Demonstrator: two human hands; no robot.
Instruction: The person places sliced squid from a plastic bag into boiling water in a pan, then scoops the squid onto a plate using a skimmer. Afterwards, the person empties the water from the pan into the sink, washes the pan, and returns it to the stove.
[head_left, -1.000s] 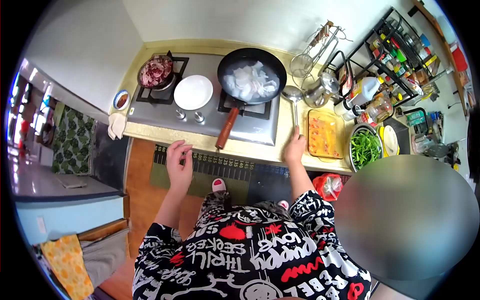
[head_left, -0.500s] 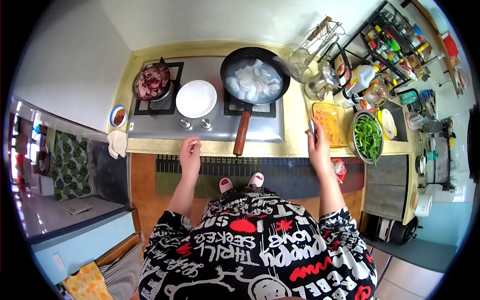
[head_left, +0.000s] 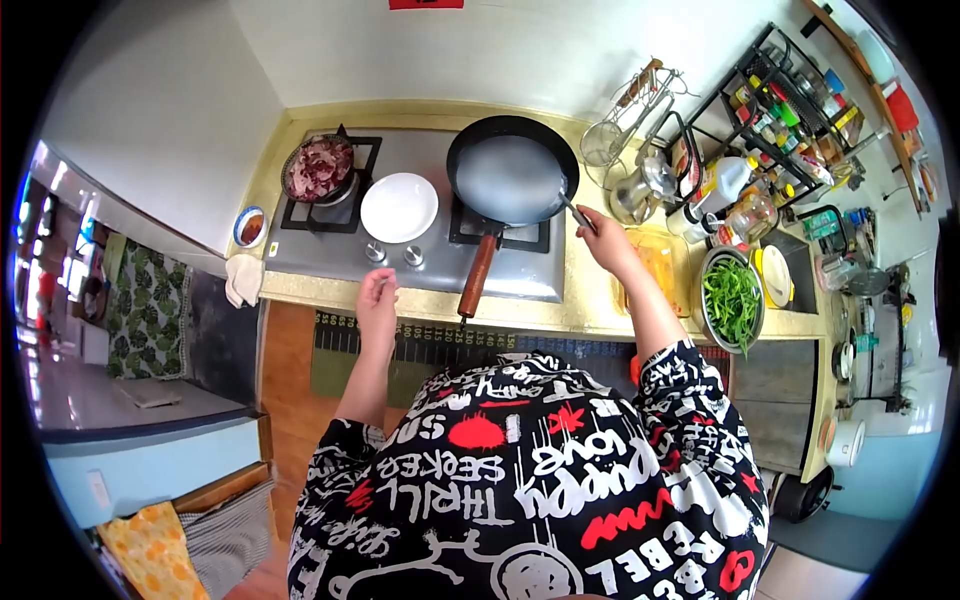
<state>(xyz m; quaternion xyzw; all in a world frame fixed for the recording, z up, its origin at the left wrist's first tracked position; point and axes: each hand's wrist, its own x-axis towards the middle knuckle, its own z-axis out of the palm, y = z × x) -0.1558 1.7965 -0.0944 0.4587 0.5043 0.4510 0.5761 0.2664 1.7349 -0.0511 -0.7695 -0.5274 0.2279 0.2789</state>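
Observation:
My right hand [head_left: 607,243] is closed around the handle of a long-handled cooking utensil [head_left: 574,209], which reaches over the right rim of the black wok [head_left: 463,150]. The utensil's head cannot be made out. Inside the wok the contents look smooth, hazy and grey-blue, with no separate pieces distinguishable. The wok's wooden handle [head_left: 479,278] points toward me. My left hand [head_left: 377,290] hovers at the front edge of the stove with fingers curled together and nothing visible in them. Beyond it stands a white plate [head_left: 400,208] on the hob.
Dark red sliced meat [head_left: 319,168] fills a bowl on the left burner. A small dish [head_left: 249,227] and a cloth [head_left: 244,279] lie at the left. To the right are a glass tray [head_left: 662,270], a metal bowl of chopped greens [head_left: 731,300], a metal pot [head_left: 640,192] and a bottle rack [head_left: 790,110].
My right hand has moved up and left with the utensil, toward the wok. The white pieces seen in the wok before are no longer distinguishable. My left hand's fingers are more curled.

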